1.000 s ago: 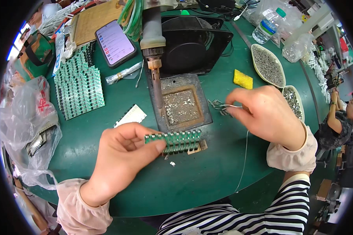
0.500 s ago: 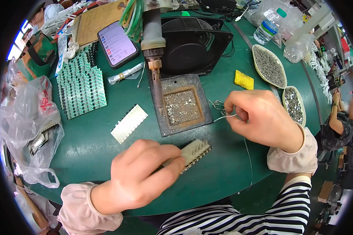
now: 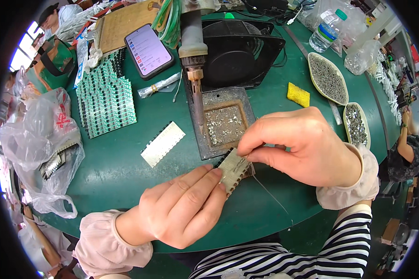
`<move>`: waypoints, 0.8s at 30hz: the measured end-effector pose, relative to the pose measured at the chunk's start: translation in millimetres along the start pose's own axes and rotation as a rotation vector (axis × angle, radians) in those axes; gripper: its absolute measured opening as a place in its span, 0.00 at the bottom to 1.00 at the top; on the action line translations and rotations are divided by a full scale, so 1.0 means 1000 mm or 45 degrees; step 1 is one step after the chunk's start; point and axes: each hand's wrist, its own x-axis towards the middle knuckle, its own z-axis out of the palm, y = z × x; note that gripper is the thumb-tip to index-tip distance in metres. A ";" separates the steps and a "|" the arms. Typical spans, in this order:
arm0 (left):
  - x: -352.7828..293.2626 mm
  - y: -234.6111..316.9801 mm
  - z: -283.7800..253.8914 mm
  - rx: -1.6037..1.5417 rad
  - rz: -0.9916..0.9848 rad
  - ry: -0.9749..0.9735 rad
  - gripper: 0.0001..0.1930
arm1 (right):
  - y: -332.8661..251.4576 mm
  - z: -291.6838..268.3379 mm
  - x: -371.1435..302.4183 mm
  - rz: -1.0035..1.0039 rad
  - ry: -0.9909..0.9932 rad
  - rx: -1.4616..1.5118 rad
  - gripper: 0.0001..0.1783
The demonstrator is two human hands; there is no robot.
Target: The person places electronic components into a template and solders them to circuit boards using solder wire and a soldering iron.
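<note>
Gripping the near left part of a pale strip (image 3: 229,175), the left hand (image 3: 186,209) has its fingers closed over it, clamped on the strip; its thumb is hidden. The right hand (image 3: 291,146) has its bent forefinger and thumb at the strip's far right end (whether they are clamped on it, or on something small, I cannot tell). The strip sits just nearer than the grey stand (image 3: 246,109), slanting from near left to far right, with dark notched long edges and thin grey pieces on its face. A thin wire (image 3: 271,192) trails from beside the strip toward the near right.

Above the stand hangs a soldering iron (image 3: 195,74), pointing down, with a black fan (image 3: 237,51) on its far side. Left of the stand lies a second pale strip (image 3: 163,144); farther left are a sheet of green circuit boards (image 3: 107,107) and a clear plastic bag (image 3: 46,121). A lit phone (image 3: 149,49) lies on the far left. To the right are a yellow sponge (image 3: 298,95) and two pale dishes of small metal parts.
</note>
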 end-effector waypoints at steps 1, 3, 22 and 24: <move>0.000 -0.001 0.000 -0.008 0.008 0.001 0.09 | 0.000 0.003 0.000 -0.019 0.048 0.053 0.06; 0.000 -0.003 0.000 -0.018 0.015 -0.001 0.08 | 0.001 0.006 0.000 -0.006 0.028 0.074 0.05; 0.001 -0.006 0.003 -0.217 0.016 0.035 0.08 | 0.010 0.013 0.003 -0.068 -0.148 0.086 0.07; 0.002 -0.005 0.001 -0.223 0.014 0.040 0.08 | 0.010 0.012 0.004 -0.068 -0.171 0.092 0.07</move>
